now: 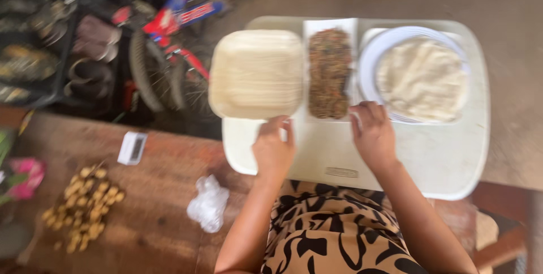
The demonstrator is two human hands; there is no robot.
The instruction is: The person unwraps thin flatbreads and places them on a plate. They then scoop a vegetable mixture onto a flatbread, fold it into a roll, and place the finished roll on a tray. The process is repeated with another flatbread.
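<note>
A: Where are the hands rn?

B: Both on the white tray [452,161]. Left hand [274,150] sits at the near edge of the square pale plate [257,73], fingers curled tog. w/ tips touching its rim; can't tell if it's a real pinch, too blurry. Right hand [373,135] is at the near end of the narrow white dish [331,25] of brown-green food [329,73], fingers bent and close tog., touching the dish corner just beside the round white plate [367,61].

A: Edges, room?

B: Square plate overhangs the tray's left edge, so no slack there. Three dishes sit side by side, touching or nearly so, no gaps betw. them. Open tray surface lies only along the near strip, betw. the hands and to the right of the right hand. The round plate holds pale flat dough [421,78] and sits close to the tray's far-right corner.

A: Around it?

B: Left of the tray, on the brown wooden top [164,195]: crumpled clear plastic [208,203], small white box [132,148], pile of small yellow-brown nuts [85,206], pink flower [25,176] at the far left. A bicycle [175,19] beyond the table, well apart.
</note>
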